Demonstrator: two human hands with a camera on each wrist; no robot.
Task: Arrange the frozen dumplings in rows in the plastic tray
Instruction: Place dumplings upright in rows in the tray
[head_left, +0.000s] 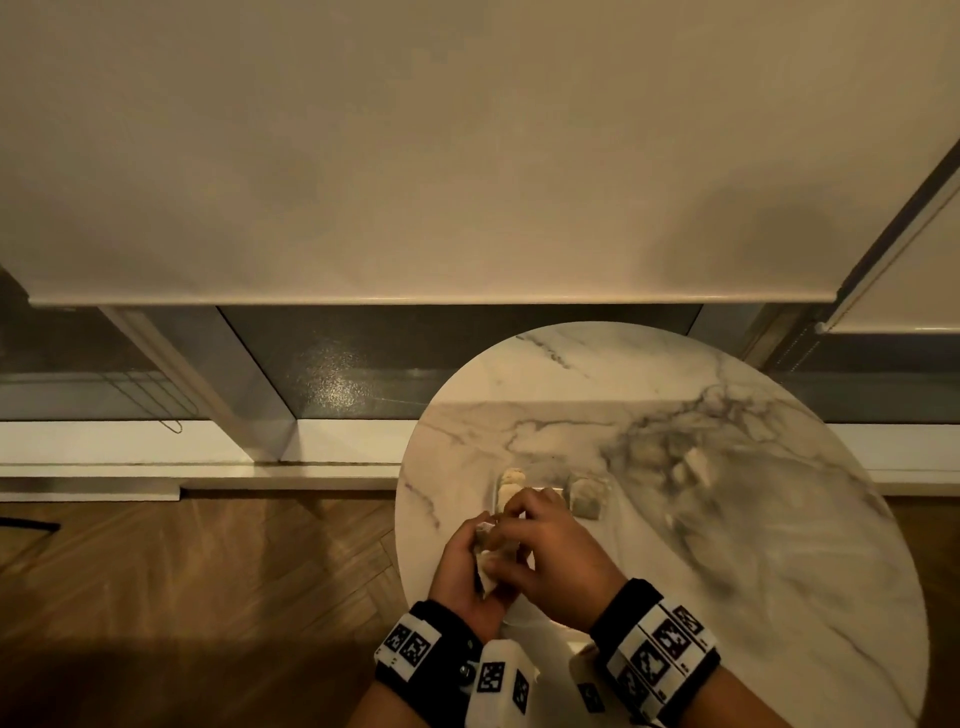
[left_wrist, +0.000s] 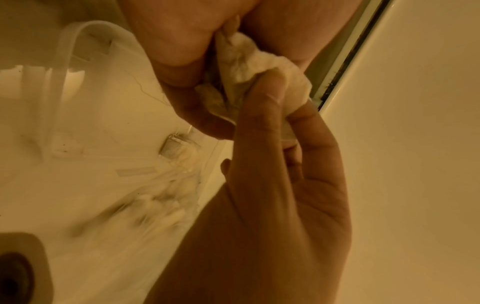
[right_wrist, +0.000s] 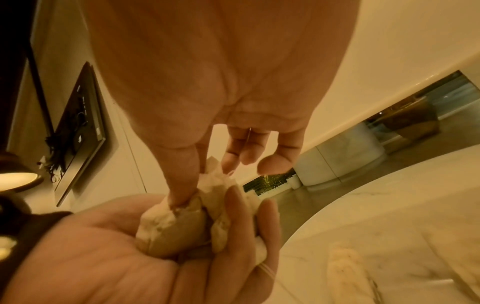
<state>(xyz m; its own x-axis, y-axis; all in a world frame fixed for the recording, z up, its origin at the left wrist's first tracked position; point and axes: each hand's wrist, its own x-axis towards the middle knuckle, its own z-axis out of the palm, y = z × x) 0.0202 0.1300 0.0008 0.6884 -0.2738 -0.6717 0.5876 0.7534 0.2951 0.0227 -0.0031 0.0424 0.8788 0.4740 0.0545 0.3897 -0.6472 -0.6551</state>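
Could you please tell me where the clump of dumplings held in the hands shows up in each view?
Head: lower centre, between both hands, clump of dumplings.
Left wrist: upper centre, under the thumb.
Right wrist: lower centre, on the left palm.
Shared landmark: marble table.

The round table (head_left: 753, 519) is white marble with grey veining, the dumplings (right_wrist: 171, 226) are pale cream, the plastic tray (left_wrist: 64, 53) is clear, the wrist bands (head_left: 660, 644) are black with black-and-white square markers, and the floor (head_left: 208, 571) is brown herringbone wood.
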